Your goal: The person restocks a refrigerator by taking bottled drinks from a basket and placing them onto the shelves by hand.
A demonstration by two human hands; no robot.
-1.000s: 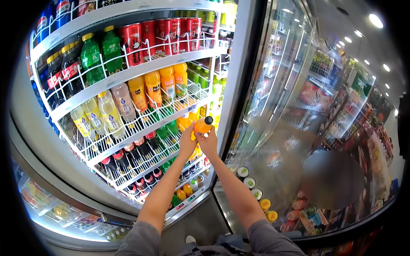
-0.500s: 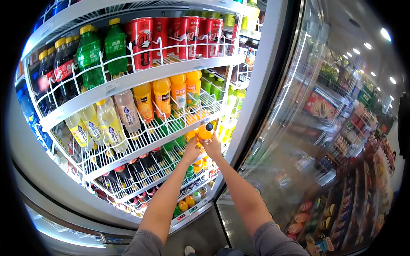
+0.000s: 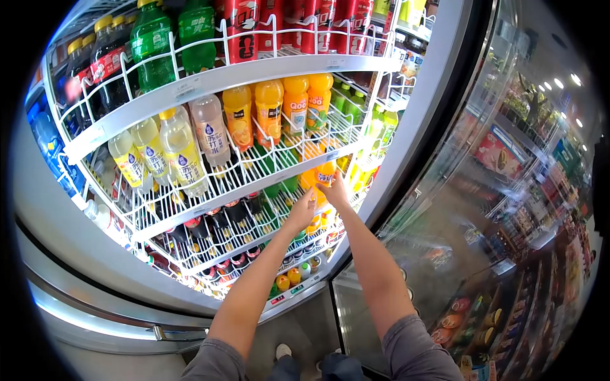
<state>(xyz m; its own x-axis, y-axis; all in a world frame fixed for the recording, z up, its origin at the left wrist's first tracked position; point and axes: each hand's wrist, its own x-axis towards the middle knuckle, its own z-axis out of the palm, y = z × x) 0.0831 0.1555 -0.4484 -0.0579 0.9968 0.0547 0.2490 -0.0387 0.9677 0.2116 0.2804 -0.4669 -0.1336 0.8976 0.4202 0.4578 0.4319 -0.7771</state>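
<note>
An orange drink bottle [image 3: 325, 173] stands roughly upright at the front of a lower wire shelf [image 3: 254, 190], below the shelf edge above. My right hand [image 3: 337, 192] is closed on its right side, with the thumb across the front. My left hand [image 3: 303, 211] is at the bottle's lower left, its fingers curled against the lower part; their exact contact is partly hidden. Another orange bottle [image 3: 307, 180] is just behind and to the left. Above are orange juice bottles [image 3: 269, 113] and Qoo bottles [image 3: 295, 105].
Soda water bottles [image 3: 181, 152] stand on the middle shelf at left. Green bottles [image 3: 151, 47] and red cans [image 3: 241, 32] fill the upper shelf. The cooler's glass door [image 3: 406, 254] is swung open at right. Dark-capped bottles [image 3: 197, 228] sit lower left.
The bottle has gone from tilted, with its dark cap facing me, to nearly upright with its label showing. Both hands have moved up in the view and the camera has shifted.
</note>
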